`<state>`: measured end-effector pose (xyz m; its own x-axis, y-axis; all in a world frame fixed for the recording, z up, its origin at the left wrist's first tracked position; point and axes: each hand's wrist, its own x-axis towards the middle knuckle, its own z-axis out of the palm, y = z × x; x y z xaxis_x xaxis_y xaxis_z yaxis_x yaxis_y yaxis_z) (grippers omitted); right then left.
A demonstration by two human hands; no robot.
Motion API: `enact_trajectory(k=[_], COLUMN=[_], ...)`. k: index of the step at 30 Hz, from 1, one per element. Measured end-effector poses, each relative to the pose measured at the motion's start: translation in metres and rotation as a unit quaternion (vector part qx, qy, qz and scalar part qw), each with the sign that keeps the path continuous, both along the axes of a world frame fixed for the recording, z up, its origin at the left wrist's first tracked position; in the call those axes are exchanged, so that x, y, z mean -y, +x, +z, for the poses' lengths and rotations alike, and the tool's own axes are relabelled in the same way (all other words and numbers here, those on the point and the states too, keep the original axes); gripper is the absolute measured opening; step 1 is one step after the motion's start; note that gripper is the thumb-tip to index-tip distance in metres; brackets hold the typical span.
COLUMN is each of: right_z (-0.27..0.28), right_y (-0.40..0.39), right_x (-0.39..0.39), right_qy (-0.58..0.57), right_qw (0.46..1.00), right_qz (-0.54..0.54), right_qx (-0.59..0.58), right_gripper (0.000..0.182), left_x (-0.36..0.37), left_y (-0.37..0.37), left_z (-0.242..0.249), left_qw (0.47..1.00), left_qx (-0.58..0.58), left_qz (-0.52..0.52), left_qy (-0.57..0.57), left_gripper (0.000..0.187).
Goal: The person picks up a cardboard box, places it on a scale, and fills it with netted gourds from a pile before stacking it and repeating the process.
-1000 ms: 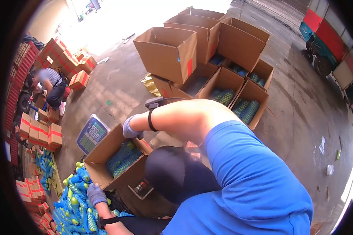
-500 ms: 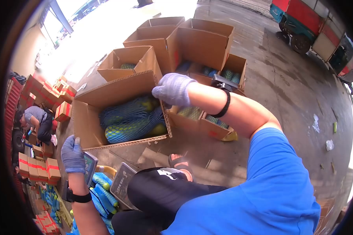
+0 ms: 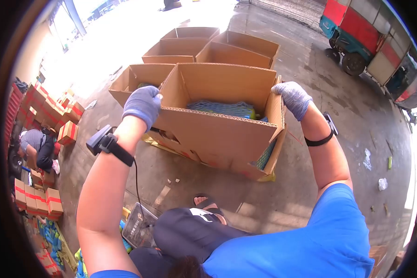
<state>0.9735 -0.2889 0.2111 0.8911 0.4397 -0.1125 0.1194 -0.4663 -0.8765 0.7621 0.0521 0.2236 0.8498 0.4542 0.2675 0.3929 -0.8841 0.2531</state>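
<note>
An open cardboard box [image 3: 213, 132] is held out in front of me by its two ends. My left hand [image 3: 143, 105], in a grey-purple knit glove, is closed on the box's left corner. On the opposite side my right hand [image 3: 293, 98], gloved alike, grips the upper right edge. Inside the box lie blue net bags [image 3: 222, 109] with yellow-green fruit showing through; the near wall hides most of them. Below the held box, part of another box with netted fruit [image 3: 267, 155] peeks out at the right.
Open cardboard boxes [image 3: 171, 48] stand behind the held one. A scale with a dark display [image 3: 139, 226] is beside my leg. At left a person [image 3: 37, 146] bends near red-taped cartons [image 3: 37, 199]. A three-wheeled vehicle [image 3: 356, 60] is parked far right.
The box has moved right and away from me, turned from tilted to nearly square-on, and now sits over the other boxes. Both hands have moved right with it, still gripping.
</note>
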Motion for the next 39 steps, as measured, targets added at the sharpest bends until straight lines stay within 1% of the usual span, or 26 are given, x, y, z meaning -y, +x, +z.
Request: enact_trajectory(k=[2, 5, 6, 8, 9, 10, 11, 12, 13, 14, 16, 17, 19, 20, 21, 22, 23, 24, 25, 26, 28, 31, 34, 35, 36, 39], right_z=[-0.024, -0.045, -0.053, -0.072, -0.087, -0.069, -0.071, -0.080, -0.092, -0.082, -0.101, -0.090, -0.115, -0.119, -0.132, -0.139, -0.120, -0.108, -0.092, -0.098, -0.104, -0.125, -0.134, -0.132, -0.126, -0.105], right_y=[0.046, 0.081, 0.096, 0.118, 0.135, 0.116, 0.125, 0.139, 0.171, 0.172, 0.186, 0.157, 0.168, 0.164, 0.161, 0.145, 0.096, 0.052, 0.009, -0.023, -0.085, -0.169, -0.264, -0.288, -0.344, -0.416], right_x=[0.005, -0.002, -0.005, -0.012, -0.017, -0.031, -0.032, -0.036, -0.036, -0.043, -0.045, -0.047, -0.034, -0.022, -0.010, 0.001, -0.003, -0.009, -0.014, -0.026, -0.064, -0.125, -0.181, -0.195, -0.221, -0.249], right_qy=[-0.151, -0.145, -0.227, -0.246, -0.249, -0.123, -0.180, -0.231, -0.294, -0.385, -0.293, -0.188, -0.062, 0.004, 0.207, 0.247, 0.333, 0.300, 0.182, 0.298, 0.342, 0.381, 0.447, 0.451, 0.462, 0.433], right_qw=[0.958, 0.974, 0.935, 0.911, 0.922, 0.986, 0.959, 0.911, 0.886, 0.854, 0.905, 0.954, 0.974, 0.983, 0.967, 0.947, 0.912, 0.870, 0.829, 0.851, 0.803, 0.779, 0.768, 0.755, 0.714, 0.662], right_qz=[0.091, 0.030, 0.063, 0.066, 0.043, -0.077, -0.042, -0.004, 0.014, 0.051, 0.009, -0.053, -0.175, -0.171, -0.146, -0.116, -0.110, -0.093, -0.087, -0.065, 0.068, 0.256, 0.402, 0.440, 0.513, 0.598], right_qx=[0.226, 0.170, 0.265, 0.325, 0.294, 0.077, 0.214, 0.342, 0.358, 0.345, 0.307, 0.228, 0.125, 0.061, 0.013, 0.168, 0.211, 0.381, 0.521, 0.428, 0.484, 0.427, 0.222, 0.179, 0.113, 0.130], right_gripper=[0.032, 0.033, 0.033, 0.035, 0.035, 0.035, 0.034, 0.035, 0.036, 0.041, 0.051, 0.063, 0.078, 0.073, 0.063, 0.053, 0.044, 0.037, 0.035, 0.034, 0.033, 0.038, 0.041, 0.041, 0.042, 0.041], left_x=[0.000, -0.010, -0.015, -0.023, -0.031, -0.039, -0.044, -0.048, -0.050, -0.052, -0.053, -0.053, -0.044, -0.026, -0.012, -0.001, 0.012, 0.028, 0.042, 0.057, 0.100, 0.201, 0.323, 0.368, 0.459, 0.594], left_y=[0.042, 0.092, 0.107, 0.131, 0.142, 0.151, 0.156, 0.157, 0.153, 0.140, 0.098, 0.070, -0.006, -0.056, -0.103, -0.152, -0.201, -0.249, -0.300, -0.347, -0.440, -0.532, -0.610, -0.637, -0.663, -0.692], left_z=[0.006, -0.013, -0.022, -0.043, -0.060, -0.079, -0.098, -0.118, -0.131, -0.132, -0.111, -0.102, -0.067, -0.034, -0.004, 0.016, 0.040, 0.056, 0.075, 0.081, 0.095, 0.099, 0.087, 0.072, 0.053, -0.028], left_qw=[1.000, 0.999, 0.999, 0.999, 0.995, 0.989, 0.989, 0.959, 0.903, 0.903, 0.867, 0.808, 0.827, 0.825, 0.836, 0.837, 0.858, 0.873, 0.882, 0.886, 0.869, 0.808, 0.710, 0.667, 0.594, 0.412], left_qx=[-0.009, 0.028, 0.038, 0.051, 0.093, 0.132, 0.133, 0.182, 0.224, 0.219, 0.221, 0.251, 0.230, 0.213, 0.191, 0.207, 0.232, 0.280, 0.285, 0.335, 0.387, 0.470, 0.532, 0.546, 0.565, 0.664], left_qz=[0.012, -0.003, -0.007, -0.015, -0.025, -0.034, -0.035, -0.070, -0.101, -0.099, -0.148, -0.172, -0.197, -0.172, -0.128, -0.137, -0.090, -0.044, 0.003, 0.027, 0.101, 0.264, 0.429, 0.483, 0.563, 0.619], left_qy=[0.015, 0.038, 0.035, 0.000, -0.026, -0.052, -0.057, -0.208, -0.353, -0.356, -0.422, -0.505, -0.473, -0.494, -0.498, -0.488, -0.449, -0.396, -0.376, -0.321, -0.290, -0.238, -0.170, -0.151, -0.100, -0.079], left_gripper=[0.022, 0.024, 0.024, 0.028, 0.027, 0.027, 0.027, 0.029, 0.033, 0.033, 0.038, 0.037, 0.038, 0.040, 0.042, 0.045, 0.041, 0.044, 0.047, 0.049, 0.048, 0.044, 0.040, 0.040, 0.039, 0.038])
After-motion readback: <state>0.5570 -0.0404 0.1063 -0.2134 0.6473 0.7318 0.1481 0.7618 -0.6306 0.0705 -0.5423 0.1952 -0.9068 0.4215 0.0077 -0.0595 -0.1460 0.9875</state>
